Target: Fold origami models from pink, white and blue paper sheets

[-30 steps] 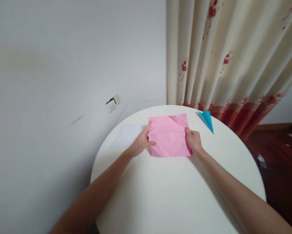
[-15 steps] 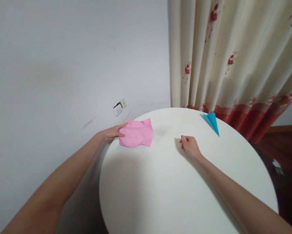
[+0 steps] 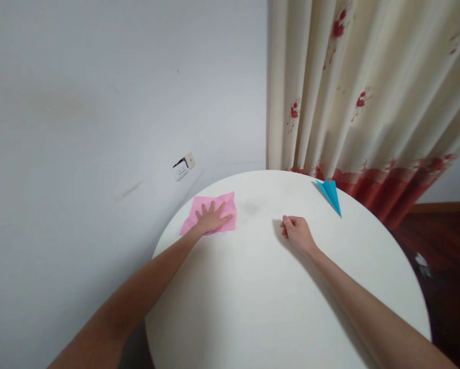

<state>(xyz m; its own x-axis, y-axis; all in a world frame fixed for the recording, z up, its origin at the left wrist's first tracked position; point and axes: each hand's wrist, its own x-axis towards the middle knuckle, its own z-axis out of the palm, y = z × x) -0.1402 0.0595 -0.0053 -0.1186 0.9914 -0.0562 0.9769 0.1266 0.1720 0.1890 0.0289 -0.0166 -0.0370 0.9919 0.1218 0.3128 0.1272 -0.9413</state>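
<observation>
My left hand [image 3: 211,219] lies flat with fingers spread on a pink cloth [image 3: 230,207], pressing it onto the white round table near the far left edge. The cloth is creased, and its corners spread out around my fingers. My right hand [image 3: 297,231] rests on the tabletop to the right, curled into a loose fist, with nothing visible in it. A grey smudge [image 3: 252,208] marks the table between the cloth and my right hand. Beyond my right hand lies a blue folded paper plane [image 3: 331,197], its tip toward me.
The round white table [image 3: 253,302] stands close to a white wall [image 3: 118,92] with a socket [image 3: 180,170]. A cream curtain [image 3: 322,102] with red flowers hangs behind the table. A small whitish object [image 3: 421,260] lies on the dark floor at right.
My left hand has gone from gripping the cloth's left edge to lying spread on top of it. The cloth now lies flatter. My right hand stays in place; the view has shifted slightly.
</observation>
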